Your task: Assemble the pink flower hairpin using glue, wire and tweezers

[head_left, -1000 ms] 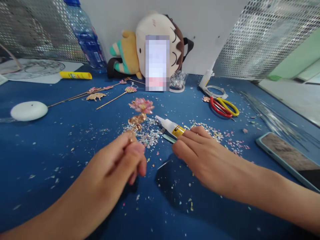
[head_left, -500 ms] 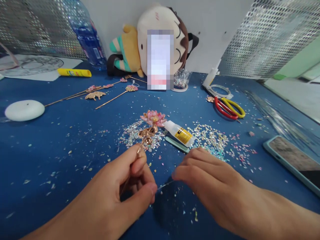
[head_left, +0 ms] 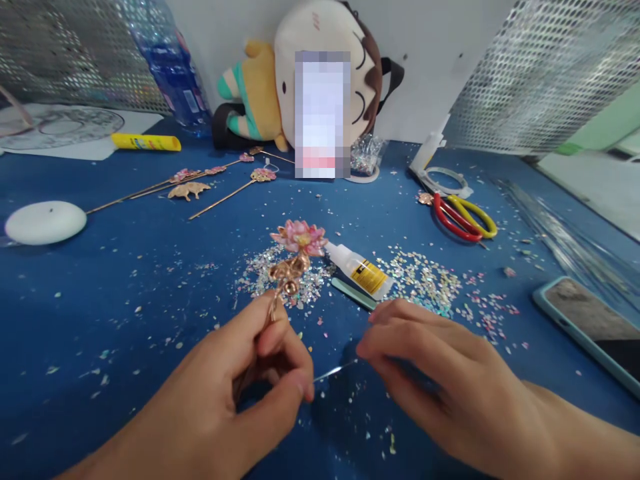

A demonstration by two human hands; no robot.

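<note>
My left hand (head_left: pixel 265 380) is closed around the stem of a gold-coloured hairpin (head_left: pixel 290 268), held upright. A pink lotus flower (head_left: pixel 300 237) tops it, with gold leaf-like parts and a small round setting below. Between the thumb and fingertip of that same hand sits one end of a thin clear strand (head_left: pixel 333 373). The strand's other end meets the bent fingertips of my right hand (head_left: pixel 440 373), which look pinched, though their grip is partly hidden. Beyond my right hand lie a small glue bottle (head_left: pixel 367 272) with a yellow label and a pale green stick (head_left: pixel 353 293).
Shiny flakes (head_left: pixel 425 277) are scattered over the blue table (head_left: pixel 165 393). Scissors (head_left: pixel 463 220) and a phone (head_left: pixel 590 327) lie right. Several flower hairpins (head_left: pixel 225 198), a white oval object (head_left: pixel 46 223) and a yellow tube (head_left: pixel 146 142) lie left. A plush doll (head_left: pixel 263 93) and bottle (head_left: pixel 175 80) stand behind.
My right hand has shifted slightly right, away from the left, and more of the clear strand shows between them. The hairpin has moved a little left in view.
</note>
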